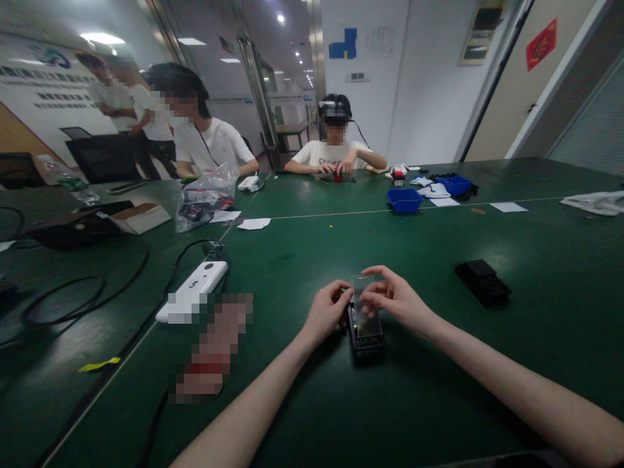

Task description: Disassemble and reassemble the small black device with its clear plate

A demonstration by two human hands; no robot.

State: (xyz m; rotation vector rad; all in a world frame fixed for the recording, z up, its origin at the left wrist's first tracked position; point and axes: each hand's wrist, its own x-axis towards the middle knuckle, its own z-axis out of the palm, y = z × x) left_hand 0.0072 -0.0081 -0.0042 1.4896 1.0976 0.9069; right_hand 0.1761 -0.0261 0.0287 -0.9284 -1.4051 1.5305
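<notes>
Green table (302, 416): clear bag (221, 179) of dark items (195, 208); left hand (327, 309) gripping black case (369, 346), right hand (398, 301) spread at clear panel (366, 326).

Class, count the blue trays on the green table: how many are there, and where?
2: the nearer blue tray, across the green table, and the farther blue tray, behind it to the right. More could be hidden from this view.

Tabletop (292, 260)'s a pretty deep green. Black casing (369, 346) with a see-through panel (366, 325) at lower centre, black block (482, 283) at right, white box (195, 289) with black 5 (192, 285) at left, red diamond sign (541, 44) upper right.
</notes>
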